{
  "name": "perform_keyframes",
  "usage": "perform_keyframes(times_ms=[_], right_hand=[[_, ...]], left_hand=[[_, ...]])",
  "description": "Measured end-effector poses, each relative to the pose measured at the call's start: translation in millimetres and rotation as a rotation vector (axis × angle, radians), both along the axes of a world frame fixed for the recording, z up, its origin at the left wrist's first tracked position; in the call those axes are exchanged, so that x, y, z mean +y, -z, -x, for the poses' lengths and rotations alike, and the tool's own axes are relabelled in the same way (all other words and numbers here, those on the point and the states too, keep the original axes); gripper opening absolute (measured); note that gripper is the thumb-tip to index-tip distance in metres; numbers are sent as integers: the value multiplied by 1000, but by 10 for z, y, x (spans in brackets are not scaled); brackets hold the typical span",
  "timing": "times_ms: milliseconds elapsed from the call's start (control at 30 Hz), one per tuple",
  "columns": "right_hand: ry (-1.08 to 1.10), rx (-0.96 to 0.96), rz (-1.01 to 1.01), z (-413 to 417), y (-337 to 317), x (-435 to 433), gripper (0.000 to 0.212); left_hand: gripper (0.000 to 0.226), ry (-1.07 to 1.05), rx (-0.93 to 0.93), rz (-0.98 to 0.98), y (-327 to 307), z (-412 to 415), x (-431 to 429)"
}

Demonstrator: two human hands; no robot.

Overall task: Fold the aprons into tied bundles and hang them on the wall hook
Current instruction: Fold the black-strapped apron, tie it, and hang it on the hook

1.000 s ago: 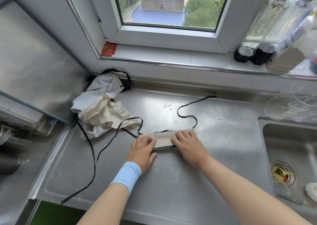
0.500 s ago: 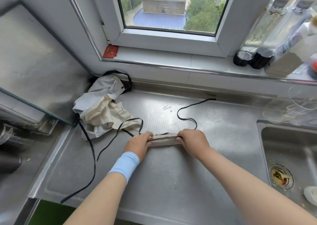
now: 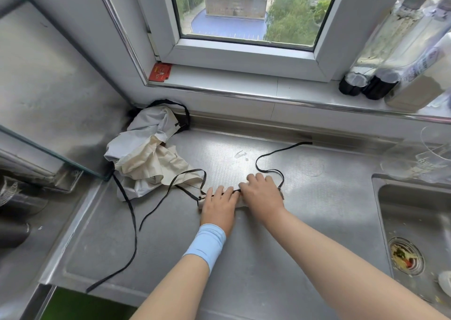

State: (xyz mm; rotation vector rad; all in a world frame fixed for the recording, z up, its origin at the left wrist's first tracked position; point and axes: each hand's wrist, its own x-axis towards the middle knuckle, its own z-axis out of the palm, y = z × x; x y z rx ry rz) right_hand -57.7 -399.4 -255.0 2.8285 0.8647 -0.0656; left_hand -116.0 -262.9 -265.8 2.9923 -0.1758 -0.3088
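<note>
A folded cream apron [image 3: 281,194] lies as a narrow roll on the steel counter [image 3: 244,258], almost wholly hidden under my hands. My left hand [image 3: 219,205], with a light blue wristband, rests flat on its left part, and only a bit of cloth shows at that end. Beside it, touching, my right hand [image 3: 262,196] presses on the right part with fingers stretched forward. A black strap [image 3: 271,152] snakes from the roll's right end toward the back wall. Another black strap [image 3: 188,173] loops off to the left.
A crumpled pile of cream and pale grey aprons [image 3: 146,158] sits in the back left corner, a long black tie [image 3: 133,224] trailing toward the front edge. A sink [image 3: 415,212] with scraps in its drain lies right. Bottles [image 3: 380,83] stand on the windowsill.
My hands went from lying flat on the strip to gripping it and rolling it away from me. Now they lie flat on the roll, closer together.
</note>
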Motion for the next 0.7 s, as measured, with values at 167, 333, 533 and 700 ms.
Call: perform_keyframes(times_ms=[167,333,533,700], right_hand=[[16,167,-7,191,190,-95,62],[12,340,-258,219,232,-368,76],[-11,504,-362,96,230,-477,77],[-26,482,-414,73,298,-512,69]], left_hand=[[60,109,38,47,125,27,183],[72,209,62,-24,142,-22,331],[71,211,125,-13,171,-123,392],[68,169,212,44,145,-201,397]])
